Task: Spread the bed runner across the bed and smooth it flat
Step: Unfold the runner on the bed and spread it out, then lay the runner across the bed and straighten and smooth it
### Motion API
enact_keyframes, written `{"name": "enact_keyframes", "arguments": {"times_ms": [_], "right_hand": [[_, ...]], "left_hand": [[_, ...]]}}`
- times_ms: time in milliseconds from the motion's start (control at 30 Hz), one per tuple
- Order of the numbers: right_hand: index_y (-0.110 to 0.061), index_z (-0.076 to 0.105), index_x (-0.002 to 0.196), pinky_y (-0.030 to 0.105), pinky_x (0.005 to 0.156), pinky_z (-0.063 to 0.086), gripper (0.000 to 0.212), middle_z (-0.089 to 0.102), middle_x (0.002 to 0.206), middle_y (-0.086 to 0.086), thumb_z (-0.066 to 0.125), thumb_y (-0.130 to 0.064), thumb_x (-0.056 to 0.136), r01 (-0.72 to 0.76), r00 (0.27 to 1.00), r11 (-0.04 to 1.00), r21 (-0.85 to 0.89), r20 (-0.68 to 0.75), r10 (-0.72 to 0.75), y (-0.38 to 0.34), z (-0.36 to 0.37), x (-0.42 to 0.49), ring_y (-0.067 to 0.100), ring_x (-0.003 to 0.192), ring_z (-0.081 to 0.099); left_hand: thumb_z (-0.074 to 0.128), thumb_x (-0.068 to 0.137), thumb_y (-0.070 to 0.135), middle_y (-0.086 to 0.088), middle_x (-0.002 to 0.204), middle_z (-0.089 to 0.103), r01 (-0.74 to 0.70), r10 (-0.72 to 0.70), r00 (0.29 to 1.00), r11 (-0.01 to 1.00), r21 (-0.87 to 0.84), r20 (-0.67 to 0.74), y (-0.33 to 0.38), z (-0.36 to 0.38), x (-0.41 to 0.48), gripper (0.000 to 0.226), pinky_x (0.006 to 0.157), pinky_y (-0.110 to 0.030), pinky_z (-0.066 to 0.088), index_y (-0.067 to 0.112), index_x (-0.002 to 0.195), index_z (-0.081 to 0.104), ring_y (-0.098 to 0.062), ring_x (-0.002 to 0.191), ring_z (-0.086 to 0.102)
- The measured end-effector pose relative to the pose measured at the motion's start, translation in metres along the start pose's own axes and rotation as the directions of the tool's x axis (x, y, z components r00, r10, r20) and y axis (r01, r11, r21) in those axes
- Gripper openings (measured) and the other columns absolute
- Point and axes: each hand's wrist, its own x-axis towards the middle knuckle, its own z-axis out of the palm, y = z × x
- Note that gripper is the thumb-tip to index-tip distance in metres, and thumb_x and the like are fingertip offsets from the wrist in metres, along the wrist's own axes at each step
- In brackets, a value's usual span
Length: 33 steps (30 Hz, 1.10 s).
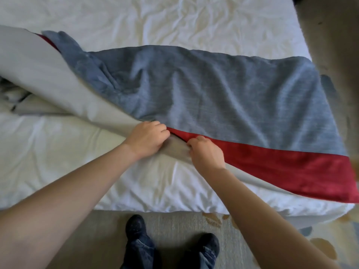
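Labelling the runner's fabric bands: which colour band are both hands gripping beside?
The red band: the left hand and right hand bunch the runner at its tip, unlike the blue-grey band farther away.

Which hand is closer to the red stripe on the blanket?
Right. The right hand grips the fabric edge right against the red stripe. The left hand grips the grey underside just left of where the stripe's tip begins.

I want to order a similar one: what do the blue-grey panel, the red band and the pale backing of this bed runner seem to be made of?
Bed runner: the blue-grey panel looks like matte woven cloth, with fine streaky slubs. The red band looks like a softer, velvety or suede-like fabric, with uneven sheen, though blur leaves that open. The pale backing looks like plain, smooth lining cloth.
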Motion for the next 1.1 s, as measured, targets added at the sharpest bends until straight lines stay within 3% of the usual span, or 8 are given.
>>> {"name": "enact_keyframes", "arguments": {"times_ms": [100, 233, 333, 500, 633, 767, 967, 1100], "right_hand": [[-0.015, 0.059, 0.110, 0.035, 0.073, 0.044, 0.021, 0.054, 0.110, 0.004, 0.055, -0.018, 0.089, -0.065, 0.998, 0.991, -0.117, -0.022, 0.063, -0.011, 0.005, 0.004, 0.025, 0.107, 0.050], [-0.013, 0.057, 0.111, 0.036, 0.077, 0.043, 0.023, 0.054, 0.113, 0.006, 0.054, -0.010, 0.088, -0.199, 0.980, 0.968, -0.155, -0.034, 0.196, -0.024, 0.013, 0.009, 0.027, 0.109, 0.050], [-0.013, 0.061, 0.110, 0.036, 0.084, 0.043, 0.022, 0.057, 0.115, 0.007, 0.057, -0.012, 0.089, -0.299, 0.954, 0.947, -0.119, -0.026, 0.298, -0.028, 0.013, 0.022, 0.027, 0.113, 0.049], [-0.010, 0.063, 0.104, 0.035, 0.080, 0.043, 0.018, 0.059, 0.109, 0.009, 0.057, -0.009, 0.087, -0.279, 0.958, 0.944, -0.176, 0.009, 0.285, -0.033, 0.009, 0.030, 0.028, 0.107, 0.051], [-0.014, 0.064, 0.088, 0.035, 0.068, 0.047, 0.013, 0.062, 0.090, 0.005, 0.054, -0.008, 0.081, -0.133, 0.991, 0.976, -0.172, -0.053, 0.125, -0.048, 0.024, -0.013, 0.026, 0.085, 0.058], [-0.013, 0.061, 0.075, 0.035, 0.059, 0.049, 0.023, 0.059, 0.074, 0.004, 0.066, 0.003, 0.058, 0.043, 0.995, 0.980, -0.192, 0.100, -0.024, -0.070, 0.048, -0.068, 0.026, 0.070, 0.059], [-0.016, 0.061, 0.091, 0.035, 0.064, 0.048, 0.021, 0.060, 0.088, 0.001, 0.067, -0.028, 0.074, 0.094, 0.993, 0.987, -0.131, 0.081, -0.084, -0.083, 0.045, -0.038, 0.024, 0.084, 0.058], [-0.016, 0.057, 0.100, 0.034, 0.068, 0.045, 0.017, 0.059, 0.099, 0.000, 0.055, -0.013, 0.083, 0.096, 0.981, 0.995, -0.040, 0.171, -0.088, -0.102, 0.055, -0.028, 0.023, 0.095, 0.055]], "left_hand": [[0.054, 0.081, 0.014, -0.007, 0.100, 0.061, 0.109, -0.106, 0.993, 0.993, -0.050, 0.059, -0.019, 0.011, -0.001, 0.023, 0.074, -0.041, 0.050, 0.012, 0.102, 0.064, -0.029, 0.095, 0.058], [0.064, 0.083, 0.025, -0.004, 0.110, 0.058, 0.151, -0.146, 0.969, 0.988, -0.010, 0.199, -0.028, 0.019, 0.009, 0.023, 0.083, -0.037, 0.043, 0.015, 0.104, 0.060, -0.026, 0.107, 0.055], [0.066, 0.082, 0.022, -0.005, 0.110, 0.058, 0.164, -0.154, 0.967, 0.986, -0.032, 0.202, -0.034, 0.020, 0.014, 0.022, 0.084, -0.036, 0.042, 0.014, 0.102, 0.062, -0.025, 0.108, 0.052], [0.051, 0.086, 0.012, -0.006, 0.100, 0.062, 0.061, -0.052, 0.994, 0.993, -0.097, 0.096, -0.046, 0.019, 0.004, 0.014, 0.083, -0.038, 0.042, 0.014, 0.094, 0.063, -0.028, 0.100, 0.055], [0.051, 0.076, 0.010, -0.008, 0.067, 0.061, -0.104, 0.091, 0.986, 0.990, -0.091, -0.137, -0.045, 0.023, -0.045, 0.013, 0.056, -0.034, 0.047, 0.012, 0.069, 0.063, -0.028, 0.063, 0.061], [0.051, 0.071, 0.008, -0.003, 0.061, 0.055, -0.181, 0.177, 0.983, 0.974, -0.134, -0.043, -0.025, 0.044, -0.109, 0.013, 0.049, -0.031, 0.044, 0.013, 0.066, 0.062, -0.023, 0.055, 0.055], [0.061, 0.062, 0.013, -0.003, 0.063, 0.054, -0.148, 0.149, 0.989, 0.984, -0.101, 0.002, -0.046, 0.037, -0.101, 0.004, 0.050, -0.033, 0.043, 0.014, 0.065, 0.058, -0.024, 0.059, 0.054], [0.070, 0.049, 0.015, -0.004, 0.058, 0.056, -0.028, 0.033, 0.998, 0.996, -0.082, 0.053, -0.070, 0.027, -0.103, 0.017, 0.051, -0.029, 0.046, 0.014, 0.059, 0.057, -0.026, 0.055, 0.057]]}}
